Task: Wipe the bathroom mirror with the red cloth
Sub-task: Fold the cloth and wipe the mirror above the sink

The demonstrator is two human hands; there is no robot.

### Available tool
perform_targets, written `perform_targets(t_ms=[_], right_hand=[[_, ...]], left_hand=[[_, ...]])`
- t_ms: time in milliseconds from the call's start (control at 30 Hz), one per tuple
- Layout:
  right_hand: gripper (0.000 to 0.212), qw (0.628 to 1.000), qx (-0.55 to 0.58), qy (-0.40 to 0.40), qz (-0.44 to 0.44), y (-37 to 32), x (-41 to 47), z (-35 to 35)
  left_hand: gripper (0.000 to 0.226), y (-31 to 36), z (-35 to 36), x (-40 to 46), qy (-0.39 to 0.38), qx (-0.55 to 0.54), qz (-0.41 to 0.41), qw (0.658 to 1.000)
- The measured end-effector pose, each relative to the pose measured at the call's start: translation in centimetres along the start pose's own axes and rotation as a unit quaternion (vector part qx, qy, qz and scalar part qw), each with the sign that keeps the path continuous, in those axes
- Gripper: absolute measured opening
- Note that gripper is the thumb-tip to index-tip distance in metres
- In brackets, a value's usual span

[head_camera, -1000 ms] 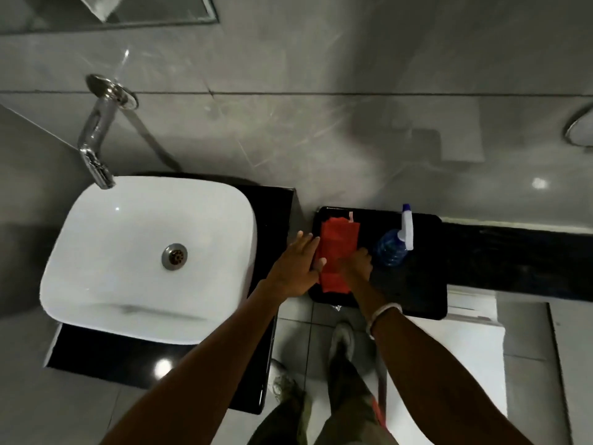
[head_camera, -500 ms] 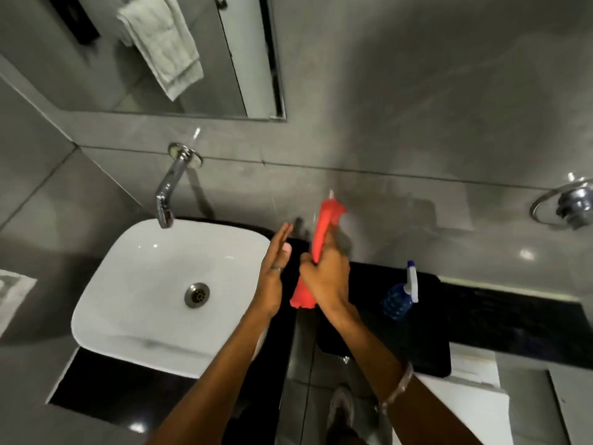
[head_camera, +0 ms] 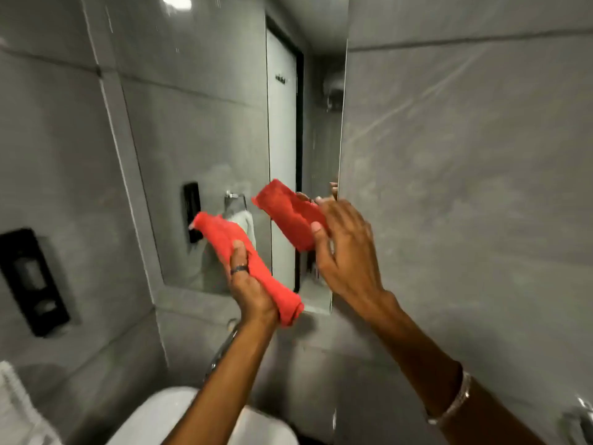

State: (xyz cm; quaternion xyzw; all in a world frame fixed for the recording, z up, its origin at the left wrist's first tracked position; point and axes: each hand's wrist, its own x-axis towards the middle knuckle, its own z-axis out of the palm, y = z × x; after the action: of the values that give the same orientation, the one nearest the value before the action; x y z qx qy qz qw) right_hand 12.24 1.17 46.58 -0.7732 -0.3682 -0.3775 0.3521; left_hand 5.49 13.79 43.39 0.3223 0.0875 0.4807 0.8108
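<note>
The red cloth (head_camera: 253,264) is rolled into a long bundle, and my left hand (head_camera: 248,284) grips it around the middle, just in front of the lower part of the bathroom mirror (head_camera: 192,139). A second red shape in the glass, up and to the right, looks like the cloth's reflection. My right hand (head_camera: 348,252) hovers at the mirror's right edge with its fingers spread and nothing clearly in it; its thumb overlaps that red reflection.
Below my arms are the white basin (head_camera: 189,419) and the chrome tap (head_camera: 221,351). A black dispenser (head_camera: 32,281) hangs on the left wall, with a white towel (head_camera: 16,406) at bottom left. Grey tiled wall fills the right side.
The view swung up from the counter to the mirror. The cloth went from the black tray into my right hand, then to my left hand, and both hands rose to the glass.
</note>
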Motion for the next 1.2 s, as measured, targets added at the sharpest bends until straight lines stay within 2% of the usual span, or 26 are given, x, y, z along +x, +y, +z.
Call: perform_targets(t_ms=[67,100,167,200,367,500,733,867,967,1000,1100,1200], right_hand=[[0.058,0.997,-0.051,0.048,-0.033,0.9,5.8,-2.2],[0.061,0.993,-0.082,0.067,-0.048,1.2,8.6,-3.3],[0.064,0.98,-0.156,0.099,-0.073,1.6,14.4,-5.7],[0.065,0.972,-0.189,0.111,-0.082,1.7,17.2,-6.9],[0.067,0.939,-0.3,0.145,-0.086,2.4,25.5,-10.3],[0.07,0.92,-0.332,0.188,-0.091,3.8,26.6,-9.2],[0.069,0.913,-0.333,0.219,-0.092,4.5,27.3,-8.3],[0.067,0.912,-0.336,0.218,-0.091,4.5,27.0,-8.3],[0.067,0.916,-0.336,0.201,-0.093,4.4,26.5,-8.6],[0.067,0.918,-0.333,0.195,-0.094,4.4,26.3,-8.7],[0.067,0.922,-0.325,0.186,-0.098,4.4,25.8,-8.7],[0.067,0.921,-0.326,0.186,-0.1,4.3,25.6,-8.7]], left_hand=[[0.064,2.6,5.6,2.5,-0.061,0.06,0.126,0.988],[0.068,3.7,8.1,3.7,-0.104,0.105,0.204,0.968],[0.068,6.0,13.6,6.3,-0.147,0.218,0.366,0.893],[0.068,7.2,16.4,7.6,-0.164,0.255,0.42,0.856],[0.073,10.7,26.0,13.3,-0.184,0.434,0.513,0.717],[0.075,10.2,29.1,15.7,-0.132,0.552,0.546,0.617],[0.072,9.4,29.4,16.0,-0.109,0.565,0.59,0.566],[0.072,7.0,27.0,14.3,-0.155,0.561,0.601,0.548],[0.066,5.0,24.7,13.1,-0.194,0.562,0.624,0.507],[0.066,5.0,24.7,13.2,-0.202,0.564,0.623,0.503],[0.067,6.5,26.7,13.6,-0.185,0.57,0.6,0.53],[0.067,7.6,29.7,13.0,-0.129,0.572,0.562,0.583]])
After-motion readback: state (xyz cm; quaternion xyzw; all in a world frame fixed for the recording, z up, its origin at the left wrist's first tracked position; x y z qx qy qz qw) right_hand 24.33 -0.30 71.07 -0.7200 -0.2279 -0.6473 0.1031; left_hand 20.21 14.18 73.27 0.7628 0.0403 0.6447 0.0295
